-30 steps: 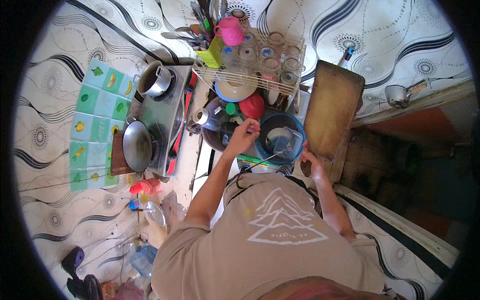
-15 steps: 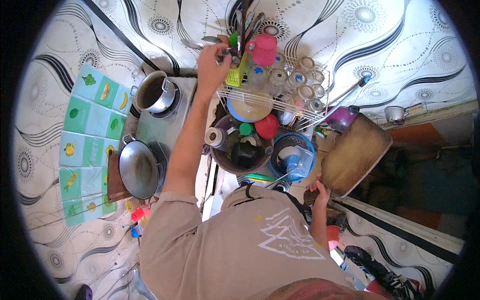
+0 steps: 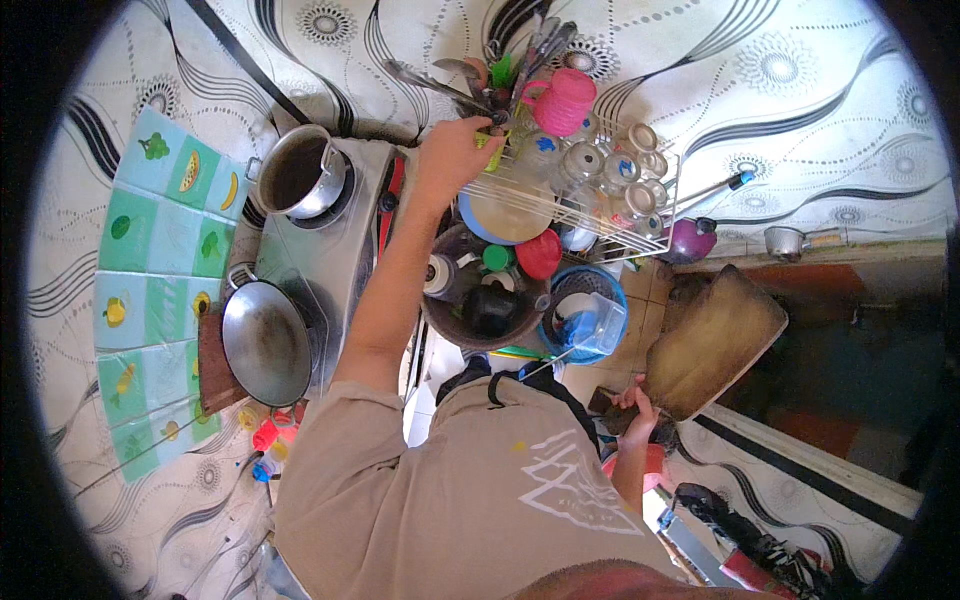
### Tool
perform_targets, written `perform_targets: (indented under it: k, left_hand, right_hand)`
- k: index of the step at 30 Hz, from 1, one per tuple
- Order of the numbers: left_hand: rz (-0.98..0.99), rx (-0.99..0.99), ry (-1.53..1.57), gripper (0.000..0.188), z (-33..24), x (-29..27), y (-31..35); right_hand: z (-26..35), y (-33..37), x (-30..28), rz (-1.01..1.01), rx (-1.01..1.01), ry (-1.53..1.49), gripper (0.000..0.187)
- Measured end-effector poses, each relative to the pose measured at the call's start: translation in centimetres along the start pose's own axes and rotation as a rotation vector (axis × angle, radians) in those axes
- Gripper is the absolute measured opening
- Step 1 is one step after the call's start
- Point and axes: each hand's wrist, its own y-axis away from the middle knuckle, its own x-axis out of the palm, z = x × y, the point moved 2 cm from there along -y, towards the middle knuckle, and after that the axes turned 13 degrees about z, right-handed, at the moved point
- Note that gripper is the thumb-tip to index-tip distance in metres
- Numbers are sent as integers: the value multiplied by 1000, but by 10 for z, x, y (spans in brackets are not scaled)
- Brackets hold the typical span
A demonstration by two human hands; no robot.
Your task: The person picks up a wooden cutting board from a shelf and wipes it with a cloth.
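Note:
My left arm reaches up to the wire dish rack point(image 3: 600, 228). There, my left hand point(image 3: 452, 158) is closed at the green utensil holder point(image 3: 488, 152), its fingertips by the rim and the handles. What they pinch is hidden. Several metal spoons and other utensils point(image 3: 535, 58) stick up from the holder, beside a pink plastic cup point(image 3: 562, 102). Low at the right, my right hand point(image 3: 638, 415) has curled fingers at a small dark brown piece point(image 3: 604, 401) that I cannot identify. A large brown board point(image 3: 715, 345) leans just beyond this hand.
On the stove point(image 3: 325, 275) at the left sit a pot point(image 3: 298, 172) and a wok point(image 3: 266, 342). Below the rack, a brown basin point(image 3: 440, 322) holds dishes, next to a blue basket point(image 3: 548, 340). Upturned glass jars point(image 3: 583, 165) fill the rack. A purple pot point(image 3: 690, 242) stands right.
My left hand has come down from among the utensils to the holder's rim. My right hand has dropped slightly. The view has shifted, and a red and black strip beside the stove now shows.

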Motion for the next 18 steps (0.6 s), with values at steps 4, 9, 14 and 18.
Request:
perform_targets:
  k: [4,9,14,18]
  left_hand:
    - [-96,30,-60,34,5,23,-4]
    - [-224,37,157,25,4,18,-7]
    - [-274,-102,379,20,-10,-32,-3]
    - [-255,3,934,23,5,-50,9]
  right_hand:
    - [2,1,6,-18,7,-4,37]
    - [5,4,18,-52,4,96,33]
    - [8,4,29,-44,10,205,33]
    - [7,3,32,-19,33,182,33]
